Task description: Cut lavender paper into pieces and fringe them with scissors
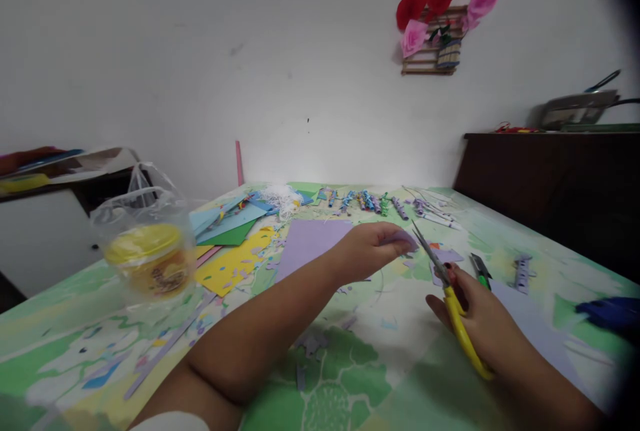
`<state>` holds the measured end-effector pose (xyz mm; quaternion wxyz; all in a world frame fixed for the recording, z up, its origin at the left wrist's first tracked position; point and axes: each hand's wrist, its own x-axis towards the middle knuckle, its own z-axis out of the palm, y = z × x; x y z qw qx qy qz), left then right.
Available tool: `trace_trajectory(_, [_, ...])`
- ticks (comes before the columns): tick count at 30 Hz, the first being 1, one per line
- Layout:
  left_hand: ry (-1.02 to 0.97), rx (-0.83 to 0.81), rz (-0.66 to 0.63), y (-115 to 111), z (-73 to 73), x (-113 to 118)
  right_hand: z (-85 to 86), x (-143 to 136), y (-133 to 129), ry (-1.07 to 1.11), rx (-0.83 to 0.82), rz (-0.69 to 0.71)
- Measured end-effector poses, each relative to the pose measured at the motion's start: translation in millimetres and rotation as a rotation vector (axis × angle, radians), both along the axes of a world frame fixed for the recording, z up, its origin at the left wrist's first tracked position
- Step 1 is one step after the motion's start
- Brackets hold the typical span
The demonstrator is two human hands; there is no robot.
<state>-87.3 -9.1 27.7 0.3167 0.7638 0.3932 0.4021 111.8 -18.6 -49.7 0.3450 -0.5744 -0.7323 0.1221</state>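
My left hand [377,250] is closed on a small purple piece of paper [406,239], which sticks out past its fingertips. Just to the right, my right hand [475,311] holds scissors with yellow handles [463,338], their metal blades pointing up and left. The blade tips are near the purple piece but apart from it. Beneath my left forearm lies a larger purple sheet [310,241]. A cutter with a green and black body [481,271] rests beside my right hand, near another pale purple sheet [530,324].
At the left stands a yellow-lidded tub [150,264] in a clear plastic bag. Yellow paper [235,264], blue sheets [220,216] and scraps lie beside it. Rolled paper pieces [367,201] and white string [280,199] line the back. A dark blue object [607,314] is at right.
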Motion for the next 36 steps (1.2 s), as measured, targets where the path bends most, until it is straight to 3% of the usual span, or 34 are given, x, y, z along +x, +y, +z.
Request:
trace_trajectory(10, [-0.01,-0.022,0.026,-0.1,-0.9,-1.3,-11.3,2.0,5.1,-0.097,-0.011,0.049])
trace_trajectory(16, [0.106,-0.017,-0.009,-2.4,0.1,0.1,-10.7,2.0,3.7,-0.083,0.032,0.051])
trace_trajectory(25, [0.08,-0.017,-0.017,-3.1,-1.8,0.8,-8.7,-0.6,1.9,0.021,-0.023,0.108])
trace_trajectory(36, [0.095,-0.024,-0.033,-8.6,1.6,1.4,-5.0,-0.2,-5.1,-0.043,-0.091,0.167])
